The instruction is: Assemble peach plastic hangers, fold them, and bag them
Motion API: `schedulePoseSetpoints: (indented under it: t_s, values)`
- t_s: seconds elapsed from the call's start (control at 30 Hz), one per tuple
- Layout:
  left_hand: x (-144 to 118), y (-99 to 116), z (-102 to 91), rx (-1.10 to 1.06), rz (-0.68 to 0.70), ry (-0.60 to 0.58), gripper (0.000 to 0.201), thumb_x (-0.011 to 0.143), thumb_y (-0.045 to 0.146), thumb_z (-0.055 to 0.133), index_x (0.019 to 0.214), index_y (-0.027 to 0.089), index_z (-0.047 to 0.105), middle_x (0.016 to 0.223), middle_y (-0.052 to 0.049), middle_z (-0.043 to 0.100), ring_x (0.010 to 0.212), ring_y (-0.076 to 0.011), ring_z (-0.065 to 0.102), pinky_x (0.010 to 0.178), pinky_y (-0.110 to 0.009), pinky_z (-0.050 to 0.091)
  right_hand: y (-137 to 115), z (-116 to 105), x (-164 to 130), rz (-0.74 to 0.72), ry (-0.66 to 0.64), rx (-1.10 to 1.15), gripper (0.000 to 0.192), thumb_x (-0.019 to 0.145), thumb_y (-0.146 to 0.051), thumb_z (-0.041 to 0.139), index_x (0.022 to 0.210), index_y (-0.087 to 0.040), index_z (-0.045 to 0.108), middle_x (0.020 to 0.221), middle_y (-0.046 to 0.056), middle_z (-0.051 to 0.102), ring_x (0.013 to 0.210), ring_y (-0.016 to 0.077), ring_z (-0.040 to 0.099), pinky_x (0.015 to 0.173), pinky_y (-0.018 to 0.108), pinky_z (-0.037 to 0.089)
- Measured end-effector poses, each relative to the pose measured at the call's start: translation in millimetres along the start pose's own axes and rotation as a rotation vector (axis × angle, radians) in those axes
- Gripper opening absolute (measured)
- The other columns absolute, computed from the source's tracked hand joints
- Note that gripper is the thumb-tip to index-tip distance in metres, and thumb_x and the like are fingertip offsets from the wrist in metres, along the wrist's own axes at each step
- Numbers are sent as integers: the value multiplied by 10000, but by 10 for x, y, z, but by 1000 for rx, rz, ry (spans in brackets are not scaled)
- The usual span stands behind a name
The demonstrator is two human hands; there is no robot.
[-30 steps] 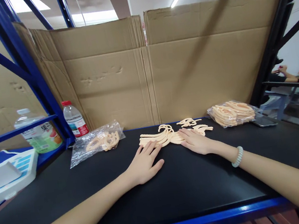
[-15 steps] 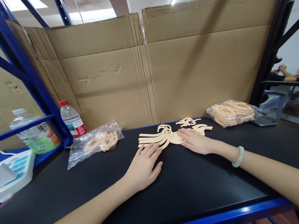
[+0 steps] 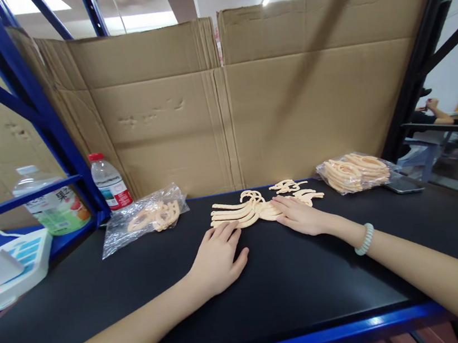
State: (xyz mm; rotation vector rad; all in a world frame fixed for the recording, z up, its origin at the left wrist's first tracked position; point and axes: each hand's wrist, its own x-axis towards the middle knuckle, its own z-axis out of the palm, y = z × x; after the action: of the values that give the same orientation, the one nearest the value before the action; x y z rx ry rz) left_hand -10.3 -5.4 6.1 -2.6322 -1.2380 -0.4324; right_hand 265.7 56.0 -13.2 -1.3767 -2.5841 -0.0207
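Head camera, and we're resting our right hand (image 3: 300,218), fingers nearly together, over the right part of the cream curved pieces (image 3: 234,214), which are lying toward the far side of the black table (image 3: 295,286); our left hand (image 3: 217,260), fingers slightly apart, is sitting at their near left edge

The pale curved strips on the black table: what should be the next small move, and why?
Perhaps the left hand should gently push the pale curved strips closer together: dark gaps show between their left ends, this hand is at their near edge, and the right hand lies over their right side, so it could hold them steady.
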Motion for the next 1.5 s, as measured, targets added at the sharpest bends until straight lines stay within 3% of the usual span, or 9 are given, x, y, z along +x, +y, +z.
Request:
schedulePoseSetpoints:
  t_s: [0.4, 0.53, 0.67, 0.8, 0.97, 1.17, 1.33, 1.5]
  values:
    - [32, -44, -15, 6, 13, 12, 392, 892, 336, 468, 1235, 167, 553, 1341, -117, 538, 1236, -287, 473, 1020, -455, 371, -50, -55, -7, 48, -38, -7, 623, 955, -415, 266, 1453, -43, 305, 1507, 206, 289, 1395, 312, 257, 1125, 502, 230]
    - [157, -338, 40, -27, -25, -11, 563, 887, 458, 469, 1370, 174, 414, 1448, -128, 425, 1330, -293, 377, 1106, -508, 247, -51, -37, 0, 49, -38, -7, 627, 960, -424, 253, 1452, -38, 303, 1509, 205, 285, 1401, 303, 244, 1135, 490, 214]
    - [248, -740, 95, -136, -81, -202, 862, 836, 678, 415, 1484, 154, 195, 1545, -153, 220, 1416, -323, 209, 1124, -535, 194, -39, -18, 10, 59, -49, 5, 630, 960, -439, 257, 1458, -55, 299, 1515, 191, 279, 1408, 304, 225, 1144, 486, 193]
    - [265, -933, 107, -167, -116, -303, 949, 809, 734, 394, 1503, 145, 127, 1562, -143, 135, 1432, -319, 150, 1141, -541, 123, -33, -2, 15, 51, -38, -2, 625, 961, -436, 250, 1456, -59, 304, 1511, 190, 289, 1406, 305, 230, 1140, 499, 198]
    - [258, -927, 113, -167, -79, -272, 899, 830, 723, 369, 1496, 151, 178, 1558, -134, 171, 1431, -320, 154, 1140, -537, 130, -37, 8, 17, 44, -29, -23, 641, 962, -453, 218, 1453, -53, 314, 1507, 196, 294, 1402, 313, 239, 1132, 510, 217]
    - [277, -934, 105, -175, -55, -293, 908, 818, 717, 417, 1506, 202, 126, 1573, -103, 111, 1441, -312, 102, 1133, -554, 113, -50, 7, 19, 44, -15, -6, 652, 961, -485, 217, 1446, -66, 335, 1502, 191, 310, 1396, 319, 253, 1133, 504, 220]
    - [268, -944, 122, -196, -44, -256, 839, 832, 695, 426, 1490, 225, 201, 1557, -114, 205, 1425, -340, 156, 1117, -577, 139, -74, -5, 17, 56, -30, -24, 638, 958, -447, 225, 1443, -45, 331, 1500, 201, 307, 1396, 323, 253, 1127, 521, 223]
    - [259, -939, 123, -214, 16, -134, 729, 847, 607, 493, 1429, 201, 326, 1448, -144, 384, 1334, -313, 351, 1098, -502, 243, -97, -25, 13, 68, -33, -12, 635, 953, -434, 247, 1442, -38, 330, 1503, 199, 301, 1402, 314, 241, 1136, 510, 206]
